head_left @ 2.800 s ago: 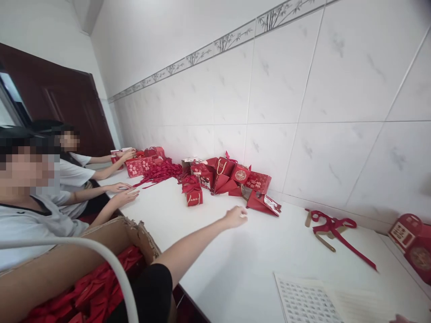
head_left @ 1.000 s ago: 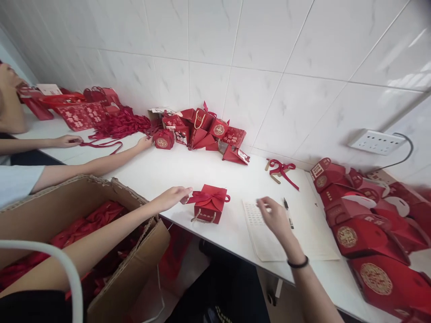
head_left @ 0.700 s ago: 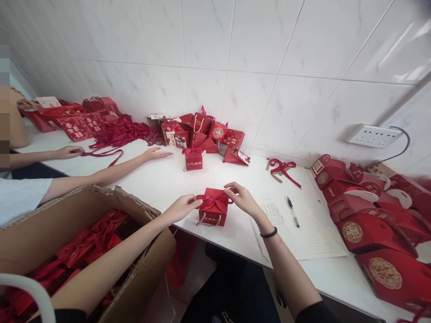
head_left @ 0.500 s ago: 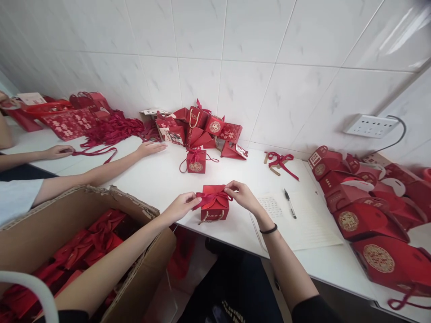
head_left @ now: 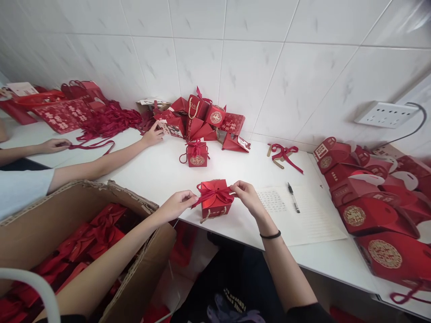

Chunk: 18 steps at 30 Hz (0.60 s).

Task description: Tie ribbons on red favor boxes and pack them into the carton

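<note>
Behind the long white table with a smooth flat top (head_left: 242, 166) stands a wall of large, glossy white tiles with faint grey veins (head_left: 256, 76); straight thin joints divide them. Above the right part of the table, a white rectangular plastic socket strip (head_left: 385, 114) sits on this wall, and from it a thin dark cable (head_left: 424, 114) bends down toward the table. The light around me is soft and rather cool; high above the table's right end, the tiles give a bright reflection. Below the table's front edge I see a little pale floor (head_left: 202, 258).
</note>
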Motion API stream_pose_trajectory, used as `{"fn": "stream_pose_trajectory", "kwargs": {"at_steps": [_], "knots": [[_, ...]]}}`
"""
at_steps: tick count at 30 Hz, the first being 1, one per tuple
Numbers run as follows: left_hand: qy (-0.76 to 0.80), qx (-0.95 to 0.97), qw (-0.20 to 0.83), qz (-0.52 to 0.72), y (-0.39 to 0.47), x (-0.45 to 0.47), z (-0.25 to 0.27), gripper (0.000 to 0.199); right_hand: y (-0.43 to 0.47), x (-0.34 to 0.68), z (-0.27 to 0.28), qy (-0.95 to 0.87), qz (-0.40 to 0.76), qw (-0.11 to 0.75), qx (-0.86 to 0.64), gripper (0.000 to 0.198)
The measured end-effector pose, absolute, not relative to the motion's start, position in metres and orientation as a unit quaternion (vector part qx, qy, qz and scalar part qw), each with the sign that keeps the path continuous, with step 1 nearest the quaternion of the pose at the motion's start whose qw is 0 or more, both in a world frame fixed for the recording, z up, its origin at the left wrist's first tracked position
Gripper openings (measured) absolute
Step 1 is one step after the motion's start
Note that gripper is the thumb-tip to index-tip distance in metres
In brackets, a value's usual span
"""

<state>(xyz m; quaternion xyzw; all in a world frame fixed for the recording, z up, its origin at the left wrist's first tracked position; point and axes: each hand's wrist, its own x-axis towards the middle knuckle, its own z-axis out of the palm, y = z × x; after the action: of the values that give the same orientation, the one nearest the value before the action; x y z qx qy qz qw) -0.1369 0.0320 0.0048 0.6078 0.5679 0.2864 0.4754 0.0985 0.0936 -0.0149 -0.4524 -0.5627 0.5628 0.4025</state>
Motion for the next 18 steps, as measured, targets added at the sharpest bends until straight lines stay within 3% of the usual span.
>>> {"fn": "stream_pose_trajectory", "kwargs": {"at_steps": [12,18], "knots": [[0.595,0.650,0.431,0.197,0.023,-0.149,0.013,0.037,0.091,0.107,-0.019,-0.471,0.604,0.441,-0.468,0.029],[0.584,0.699,0.401,0.103,0.024,-0.164,0.033,0.034,0.087,0.112,-0.022,-0.477,0.524,0.487,-0.511,0.033]]}}
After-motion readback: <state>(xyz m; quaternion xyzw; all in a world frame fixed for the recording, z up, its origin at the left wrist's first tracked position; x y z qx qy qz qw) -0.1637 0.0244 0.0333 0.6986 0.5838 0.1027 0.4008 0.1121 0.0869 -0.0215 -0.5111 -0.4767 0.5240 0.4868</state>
